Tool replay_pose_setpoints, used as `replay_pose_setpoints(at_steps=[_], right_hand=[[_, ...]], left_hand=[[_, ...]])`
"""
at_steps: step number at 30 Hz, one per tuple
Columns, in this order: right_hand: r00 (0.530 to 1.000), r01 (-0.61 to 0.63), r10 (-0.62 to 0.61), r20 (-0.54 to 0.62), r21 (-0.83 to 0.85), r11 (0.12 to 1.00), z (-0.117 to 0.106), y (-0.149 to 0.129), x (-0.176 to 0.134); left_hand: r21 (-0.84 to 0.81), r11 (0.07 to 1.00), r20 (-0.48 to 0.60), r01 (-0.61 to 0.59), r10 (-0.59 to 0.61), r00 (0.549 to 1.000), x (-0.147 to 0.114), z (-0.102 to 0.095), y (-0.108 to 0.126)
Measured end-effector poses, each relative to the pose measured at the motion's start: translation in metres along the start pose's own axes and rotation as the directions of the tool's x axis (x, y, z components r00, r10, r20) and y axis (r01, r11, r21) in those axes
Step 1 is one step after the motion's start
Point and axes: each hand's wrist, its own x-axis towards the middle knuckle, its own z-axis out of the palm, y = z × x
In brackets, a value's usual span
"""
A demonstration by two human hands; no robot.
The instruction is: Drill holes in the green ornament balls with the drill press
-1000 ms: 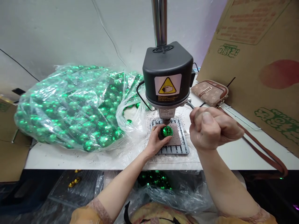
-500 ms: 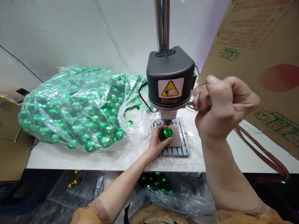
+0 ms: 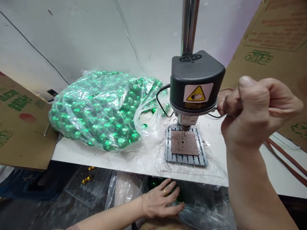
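Note:
Below the table's front edge, my left hand (image 3: 164, 198) is spread palm down over a clear plastic bag (image 3: 203, 207). Shiny green balls (image 3: 154, 181) show around its fingers; what lies beneath the palm is hidden. My right hand (image 3: 259, 108) is closed in a fist at the right side of a black drill press (image 3: 198, 80), around its lever, which is mostly hidden by the fingers. Under the drill, a brown square board (image 3: 192, 148) with a small hole lies on the slotted metal base (image 3: 189, 159). No ball sits on that board now.
A big clear bag of shiny green balls (image 3: 100, 111) lies on the white table (image 3: 96, 156) left of the drill. Cardboard boxes stand at left (image 3: 21, 127) and right (image 3: 271, 41). Dark shavings are scattered around the base. A brown strap (image 3: 285, 156) lies at right.
My left hand has left the board with the green ball and moved down to the bag below the table edge, its fingers now spread. My right hand stays at the lever. The view has shifted.

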Motion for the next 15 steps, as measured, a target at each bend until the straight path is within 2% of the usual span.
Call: replay_pose_setpoints(at_steps=[2,3,4,5,7,9,10,12,15], right_hand=[[1.000,0.002,-0.002,-0.005,0.006,1.000,0.000,0.000,0.000],[1.000,0.004,-0.004,-0.012,0.011,1.000,0.000,0.000,0.000],[1.000,0.005,-0.005,-0.014,0.015,1.000,0.000,0.000,0.000],[1.000,0.006,-0.006,-0.014,0.024,1.000,0.001,0.001,0.000],[1.000,0.001,-0.001,-0.013,0.035,0.999,0.001,0.001,0.001],[1.000,0.000,0.001,-0.014,0.040,0.999,0.001,0.001,0.001],[1.000,-0.001,0.001,-0.016,0.037,0.999,0.001,0.002,0.001],[1.000,-0.003,0.004,-0.022,0.029,1.000,0.001,0.002,0.002],[1.000,0.000,0.000,-0.023,0.018,1.000,-0.001,0.003,0.002]], left_hand=[[0.000,1.000,-0.184,-0.001,0.001,0.983,0.005,-0.019,-0.014],[0.013,1.000,-0.303,0.027,-0.022,0.953,0.013,-0.034,-0.026],[0.026,0.996,-0.421,0.088,-0.069,0.904,0.025,-0.053,-0.042],[0.022,0.983,-0.511,0.182,-0.145,0.847,0.039,-0.074,-0.059],[-0.040,0.898,-0.614,0.438,-0.368,0.698,0.072,-0.121,-0.099],[-0.142,0.738,-0.606,0.660,-0.592,0.532,0.106,-0.161,-0.137],[-0.192,0.677,-0.571,0.710,-0.666,0.480,0.121,-0.176,-0.154],[-0.233,0.647,-0.537,0.726,-0.708,0.458,0.145,-0.194,-0.180],[-0.280,0.678,-0.495,0.680,-0.709,0.503,0.165,-0.197,-0.204]])
